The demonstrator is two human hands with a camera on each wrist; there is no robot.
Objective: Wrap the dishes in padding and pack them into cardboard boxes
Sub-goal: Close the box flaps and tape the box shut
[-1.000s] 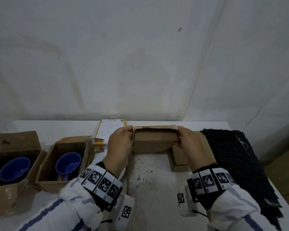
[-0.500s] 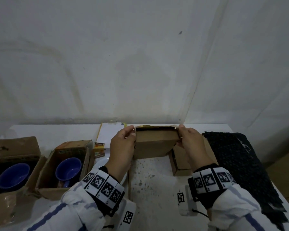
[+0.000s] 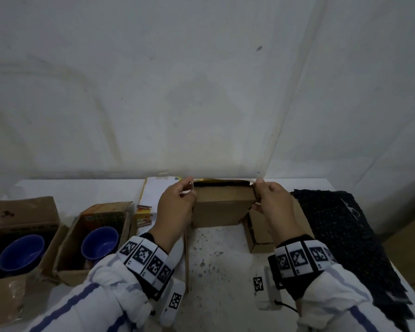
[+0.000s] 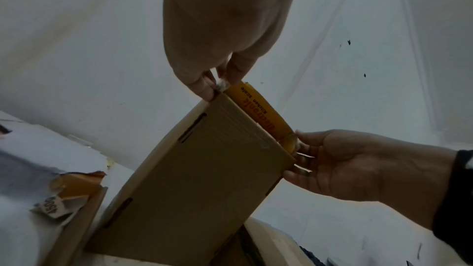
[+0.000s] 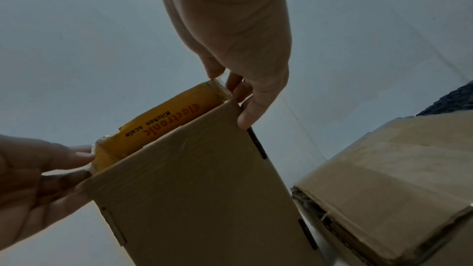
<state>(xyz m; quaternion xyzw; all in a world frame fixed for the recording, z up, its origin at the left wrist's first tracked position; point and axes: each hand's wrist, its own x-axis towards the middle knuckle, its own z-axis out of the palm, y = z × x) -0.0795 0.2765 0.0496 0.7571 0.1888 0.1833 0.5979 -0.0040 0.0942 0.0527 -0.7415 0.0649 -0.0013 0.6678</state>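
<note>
A brown cardboard box (image 3: pixel 222 207) stands upright at the middle of the white table (image 3: pixel 221 271). My left hand (image 3: pixel 177 202) pinches its top left corner and my right hand (image 3: pixel 271 202) pinches its top right corner. In the left wrist view the fingertips (image 4: pixel 204 88) nip the corner beside a yellow flap (image 4: pixel 258 112) printed "electronic kitchen scale". The right wrist view shows the same flap (image 5: pixel 163 122) behind the box's brown wall (image 5: pixel 199 189). Two blue bowls (image 3: pixel 22 252) (image 3: pixel 101 242) sit in open boxes at the left. Black padding (image 3: pixel 340 224) lies at the right.
A second brown box (image 3: pixel 261 236) lies just right of the held one, under my right wrist. A white and yellow carton (image 3: pixel 151 195) lies behind my left hand. A white rim (image 3: pixel 179 248), perhaps a plate, shows below my left wrist. The wall (image 3: pixel 201 92) stands close behind.
The box's top edge has come up slightly and a dark gap now shows along it. Both hands keep pinching the top corners.
</note>
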